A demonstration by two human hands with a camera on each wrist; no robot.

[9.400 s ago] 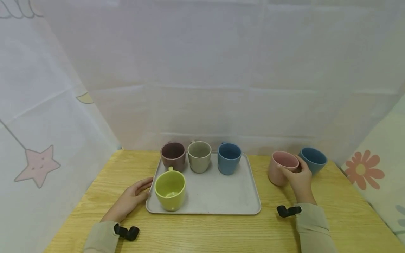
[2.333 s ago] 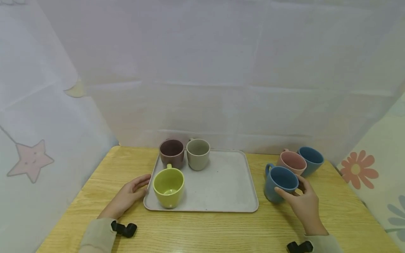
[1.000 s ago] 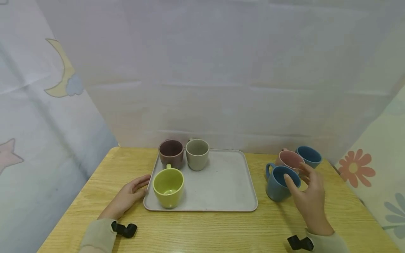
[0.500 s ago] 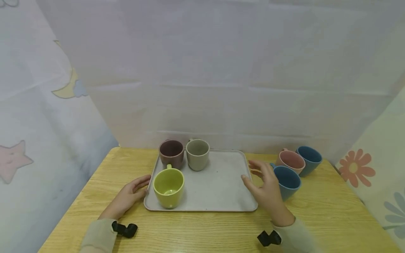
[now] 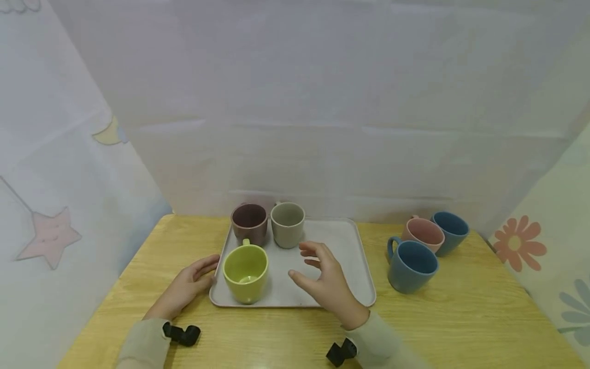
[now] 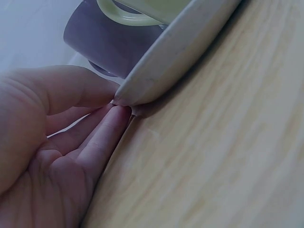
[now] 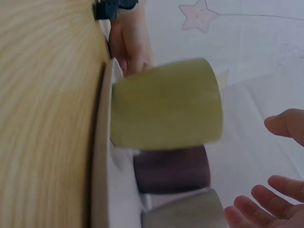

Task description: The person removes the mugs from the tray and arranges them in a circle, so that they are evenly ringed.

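Note:
My left hand (image 5: 184, 287) pinches the left rim of the pale grey tray (image 5: 318, 294); in the left wrist view thumb and fingertips meet at the tray edge (image 6: 156, 69). My right hand (image 5: 327, 279) is over the tray's middle, fingers spread and loosely bent, holding nothing. To its left stands a lime-green mug (image 5: 246, 277), apart from the fingers, its handle pointing to the back. Behind stand a plum mug (image 5: 251, 233) and a light grey mug (image 5: 288, 230). In the right wrist view the green mug (image 7: 166, 104) is nearest, with the right fingers (image 7: 273, 202) off to the side.
On the wooden table (image 5: 258, 338), right of the tray, stand a blue mug (image 5: 410, 271), a pink mug (image 5: 424, 234) and another blue mug (image 5: 451, 230) close together. A white cloth (image 5: 286, 102) hangs behind the table, with printed cloth at the sides.
The pink mug shifted right and back, and one blue mug went from tray to table. The right hand let go of that blue mug and moved left over the tray. The left hand stayed.

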